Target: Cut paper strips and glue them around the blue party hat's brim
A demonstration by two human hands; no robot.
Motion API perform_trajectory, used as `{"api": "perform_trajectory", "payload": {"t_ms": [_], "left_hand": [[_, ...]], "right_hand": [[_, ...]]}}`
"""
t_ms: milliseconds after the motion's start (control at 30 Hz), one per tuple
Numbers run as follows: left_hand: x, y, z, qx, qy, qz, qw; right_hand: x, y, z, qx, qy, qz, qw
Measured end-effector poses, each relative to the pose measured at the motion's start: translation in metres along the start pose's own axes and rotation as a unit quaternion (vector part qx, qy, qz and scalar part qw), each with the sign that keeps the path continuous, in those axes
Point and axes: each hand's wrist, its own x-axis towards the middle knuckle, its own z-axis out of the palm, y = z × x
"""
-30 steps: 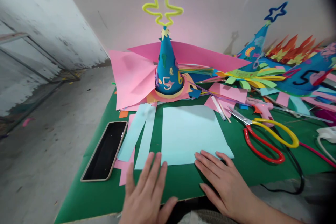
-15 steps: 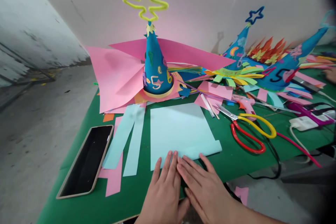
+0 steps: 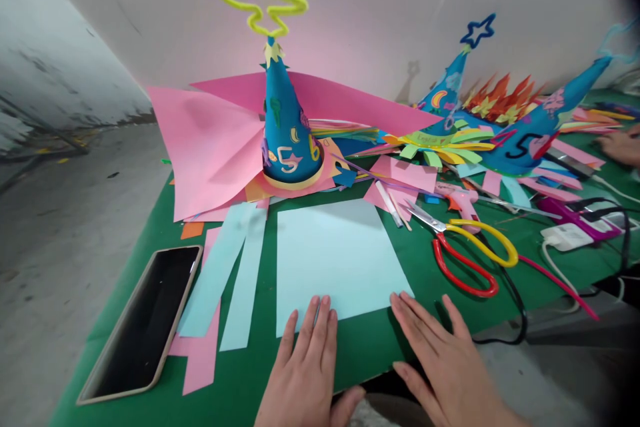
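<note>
A light blue paper sheet (image 3: 335, 257) lies flat on the green table (image 3: 370, 347) in front of me. My left hand (image 3: 307, 367) rests flat and open, its fingertips on the sheet's near edge. Flat and open too, my right hand (image 3: 445, 363) lies at the sheet's near right corner, fingertips touching it. Neither hand holds anything.
A phone (image 3: 140, 323) lies at the left, beside light blue strips (image 3: 225, 273) and pink scraps. Red and yellow scissors (image 3: 465, 250) lie to the right, near a glue gun (image 3: 463, 201) and cables. A blue cone hat (image 3: 285, 130) stands on pink paper behind. Another person's hand (image 3: 620, 145) is far right.
My hands were side by side at the sheet's near edge; now they lie apart, the right one moved to the sheet's right corner. The view has shifted slightly.
</note>
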Motion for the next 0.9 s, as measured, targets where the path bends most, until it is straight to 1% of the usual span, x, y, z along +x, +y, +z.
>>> {"api": "perform_trajectory", "payload": {"t_ms": [167,267,333,400,433,533,567,633,700,800,900], "left_hand": [[-0.003,-0.001,0.004,0.005,-0.017,0.006,1.000],[-0.005,-0.002,0.006,0.012,-0.023,0.004,1.000],[-0.006,-0.002,0.007,0.015,-0.019,0.008,1.000],[-0.005,-0.002,0.007,0.016,-0.012,0.011,1.000],[-0.005,-0.002,0.007,0.018,-0.006,0.012,1.000],[-0.004,-0.002,0.007,0.016,0.012,0.018,1.000],[-0.004,-0.002,0.007,0.016,0.011,0.021,1.000],[-0.004,-0.003,0.008,0.020,0.000,0.026,0.999],[-0.005,-0.005,0.008,0.028,-0.010,0.034,0.999],[-0.009,-0.012,0.006,0.036,-0.008,0.047,0.998],[-0.022,-0.022,0.002,0.037,-0.003,0.029,0.999]], "right_hand": [[-0.017,0.018,0.003,-0.023,-0.004,0.030,0.999],[-0.023,0.027,-0.003,-0.023,0.001,0.043,0.999],[-0.019,0.028,-0.010,-0.014,0.013,0.056,0.998],[-0.006,0.020,-0.015,0.005,0.034,0.052,0.998],[0.004,0.014,-0.016,0.020,0.043,0.031,0.998],[0.033,-0.009,-0.007,0.077,0.052,-0.081,0.992],[0.040,-0.016,-0.002,0.091,0.057,-0.105,0.989],[0.046,-0.021,0.006,0.092,0.066,-0.131,0.985],[0.042,-0.016,0.009,0.071,0.066,-0.129,0.987],[0.025,0.006,0.005,0.026,0.044,-0.094,0.994],[0.009,0.026,-0.001,-0.004,0.027,-0.067,0.997]]}}
